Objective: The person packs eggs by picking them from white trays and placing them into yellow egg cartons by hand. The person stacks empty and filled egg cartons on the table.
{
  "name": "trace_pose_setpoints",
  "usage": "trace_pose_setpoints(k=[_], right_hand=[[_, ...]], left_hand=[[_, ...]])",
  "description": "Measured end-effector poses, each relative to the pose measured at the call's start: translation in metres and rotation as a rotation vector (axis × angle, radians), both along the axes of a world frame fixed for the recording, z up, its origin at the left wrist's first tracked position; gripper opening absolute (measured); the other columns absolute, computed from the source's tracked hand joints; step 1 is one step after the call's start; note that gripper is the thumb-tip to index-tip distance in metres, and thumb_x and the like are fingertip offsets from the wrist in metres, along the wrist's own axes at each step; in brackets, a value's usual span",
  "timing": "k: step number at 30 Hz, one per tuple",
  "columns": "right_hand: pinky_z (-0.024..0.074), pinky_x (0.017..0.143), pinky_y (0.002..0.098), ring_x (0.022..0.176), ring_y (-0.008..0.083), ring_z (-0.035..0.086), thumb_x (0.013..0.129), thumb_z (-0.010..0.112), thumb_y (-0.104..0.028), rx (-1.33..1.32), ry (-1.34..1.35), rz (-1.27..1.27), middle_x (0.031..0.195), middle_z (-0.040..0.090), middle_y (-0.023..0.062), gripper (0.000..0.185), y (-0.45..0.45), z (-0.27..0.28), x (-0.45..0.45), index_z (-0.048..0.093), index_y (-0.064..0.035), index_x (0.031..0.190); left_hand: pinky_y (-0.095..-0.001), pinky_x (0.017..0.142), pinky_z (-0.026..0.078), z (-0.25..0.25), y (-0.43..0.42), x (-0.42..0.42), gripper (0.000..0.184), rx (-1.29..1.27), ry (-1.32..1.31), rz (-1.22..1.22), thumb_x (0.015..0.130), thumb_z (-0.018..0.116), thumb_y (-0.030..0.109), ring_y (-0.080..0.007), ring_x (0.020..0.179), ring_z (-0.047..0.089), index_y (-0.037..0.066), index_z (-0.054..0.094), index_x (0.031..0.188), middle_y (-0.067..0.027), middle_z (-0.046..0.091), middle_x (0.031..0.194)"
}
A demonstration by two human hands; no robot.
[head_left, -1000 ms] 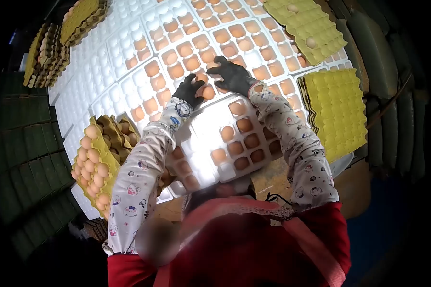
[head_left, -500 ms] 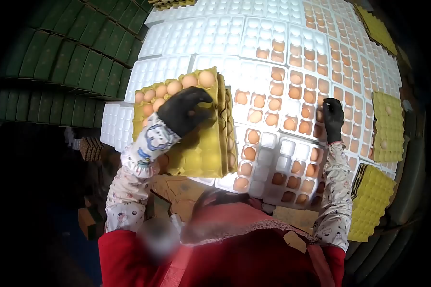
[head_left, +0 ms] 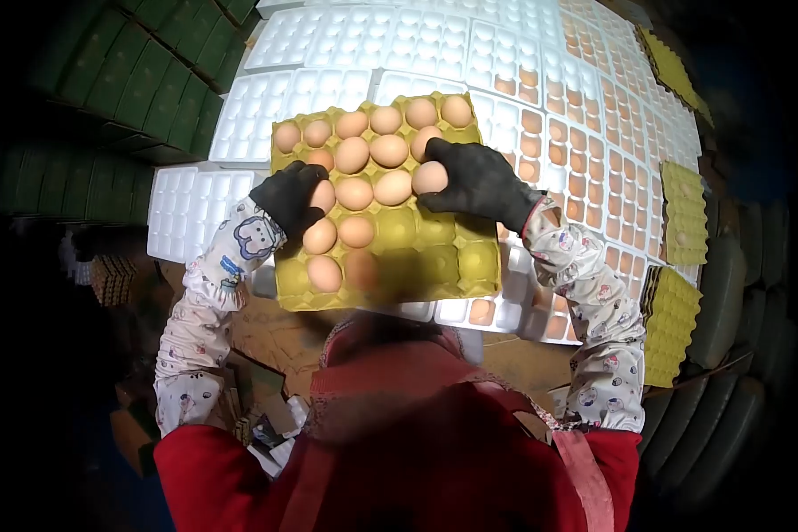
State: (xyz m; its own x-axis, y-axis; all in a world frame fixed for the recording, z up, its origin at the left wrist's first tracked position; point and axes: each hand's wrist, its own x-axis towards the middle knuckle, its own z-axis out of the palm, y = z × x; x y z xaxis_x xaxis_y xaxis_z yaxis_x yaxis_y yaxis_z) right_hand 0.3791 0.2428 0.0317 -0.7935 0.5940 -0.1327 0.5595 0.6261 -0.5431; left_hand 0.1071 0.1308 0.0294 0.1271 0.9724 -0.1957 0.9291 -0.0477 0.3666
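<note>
A yellow egg tray (head_left: 475, 260) lies in front of me, its back and left cups filled with brown eggs and its front right cups bare. My left hand (head_left: 291, 197), in a black glove, is at the tray's left side with its fingers curled around an egg (head_left: 323, 195). From the right, my right hand (head_left: 486, 184), gloved too, reaches over the tray and grips another egg (head_left: 430, 178) between thumb and fingers. Whether either egg is lifted out of its cup I cannot tell.
White plastic egg trays (head_left: 341, 40) cover the table, several of those on the right holding eggs. More yellow trays (head_left: 674, 324) are stacked along the right edge. Green boxes (head_left: 120, 75) are piled at the left, and dark rounded sacks (head_left: 718, 310) stand at far right.
My right hand has come from the white trays on the right to the yellow tray. My left hand has moved to the tray's left side. The view has shifted.
</note>
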Motion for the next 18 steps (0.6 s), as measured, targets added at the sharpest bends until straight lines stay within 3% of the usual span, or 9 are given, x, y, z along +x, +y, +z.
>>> trace_pose_setpoints(k=[4,6,9,11,12,15,16,17,18], right_hand=[[0.0454,0.071,0.0246,0.086,0.0090,0.053,0.074,0.070,-0.016,-0.868,0.679,-0.201,0.092,0.053,0.0003,0.038,-0.002,0.012,0.010,0.050,-0.0072,0.104],[0.0476,0.075,0.0294,0.086,0.0147,0.057,0.075,0.070,-0.023,-0.734,0.419,-0.166,0.097,0.058,0.0053,0.040,-0.002,0.015,-0.004,0.053,-0.0055,0.106],[0.0469,0.074,0.0436,0.085,0.0326,0.060,0.074,0.067,-0.026,0.234,-0.070,0.114,0.089,0.060,0.0157,0.032,-0.029,0.009,-0.040,0.058,-0.0053,0.097],[0.0469,0.072,0.0433,0.083,0.0323,0.060,0.077,0.063,-0.029,0.278,-0.143,0.081,0.087,0.061,0.0136,0.029,-0.033,-0.008,-0.055,0.058,-0.0062,0.094],[0.0469,0.071,0.0432,0.082,0.0327,0.061,0.078,0.061,-0.030,0.275,-0.173,0.098,0.086,0.061,0.0141,0.029,-0.030,-0.005,-0.058,0.058,-0.0061,0.094],[0.0468,0.068,0.0411,0.077,0.0304,0.061,0.080,0.060,-0.028,0.027,-0.216,0.064,0.082,0.062,0.0150,0.025,-0.016,0.022,-0.054,0.058,-0.0061,0.092],[0.0463,0.063,0.0386,0.071,0.0251,0.060,0.080,0.060,-0.029,-0.164,0.074,-0.006,0.074,0.062,0.0115,0.028,-0.012,0.014,-0.042,0.056,-0.0081,0.098],[0.0460,0.062,0.0364,0.071,0.0218,0.059,0.079,0.062,-0.029,-0.464,0.251,-0.089,0.078,0.061,0.0096,0.033,-0.009,0.009,-0.033,0.053,-0.0093,0.104],[0.0457,0.061,0.0341,0.070,0.0186,0.057,0.079,0.064,-0.029,-0.738,0.436,-0.167,0.081,0.060,0.0077,0.038,-0.004,0.010,-0.023,0.050,-0.0106,0.109]], left_hand=[[-0.0410,0.072,0.050,-0.017,0.000,-0.016,0.044,0.023,-0.103,-0.079,0.070,0.070,0.019,-0.0330,0.088,0.061,0.013,0.050,0.109,-0.0118,0.062,0.094],[-0.0369,0.070,0.050,-0.026,-0.003,-0.024,0.041,0.133,-0.260,-0.134,0.072,0.069,0.019,-0.0287,0.083,0.062,0.011,0.050,0.108,-0.0096,0.060,0.091],[-0.0336,0.069,0.050,-0.054,-0.009,-0.029,0.040,0.247,-0.563,-0.037,0.072,0.069,0.014,-0.0241,0.076,0.060,0.008,0.049,0.106,-0.0072,0.056,0.089],[-0.0296,0.070,0.049,-0.057,-0.010,-0.043,0.041,0.083,-1.137,0.328,0.070,0.068,0.007,-0.0184,0.075,0.055,0.005,0.048,0.105,-0.0055,0.052,0.090],[-0.0275,0.068,0.049,-0.060,0.003,-0.046,0.034,0.692,-0.775,-0.022,0.074,0.064,0.000,-0.0174,0.076,0.056,0.003,0.049,0.105,-0.0066,0.053,0.092],[-0.0257,0.063,0.050,-0.050,0.007,-0.049,0.020,0.156,-1.599,0.562,0.083,0.057,-0.002,-0.0149,0.072,0.057,0.001,0.051,0.102,-0.0072,0.056,0.091],[-0.0257,0.064,0.047,-0.039,0.014,-0.062,0.007,0.288,-0.884,0.192,0.081,0.061,0.003,-0.0132,0.068,0.055,0.003,0.055,0.085,-0.0029,0.056,0.077],[-0.0248,0.061,0.045,-0.043,0.022,-0.070,0.011,0.049,-1.368,0.206,0.081,0.064,0.007,-0.0095,0.066,0.054,0.003,0.057,0.088,-0.0020,0.055,0.075],[-0.0291,0.064,0.048,-0.031,0.028,-0.063,0.022,0.037,-0.892,0.172,0.079,0.069,0.016,-0.0155,0.071,0.058,0.003,0.058,0.093,-0.0054,0.058,0.079]])
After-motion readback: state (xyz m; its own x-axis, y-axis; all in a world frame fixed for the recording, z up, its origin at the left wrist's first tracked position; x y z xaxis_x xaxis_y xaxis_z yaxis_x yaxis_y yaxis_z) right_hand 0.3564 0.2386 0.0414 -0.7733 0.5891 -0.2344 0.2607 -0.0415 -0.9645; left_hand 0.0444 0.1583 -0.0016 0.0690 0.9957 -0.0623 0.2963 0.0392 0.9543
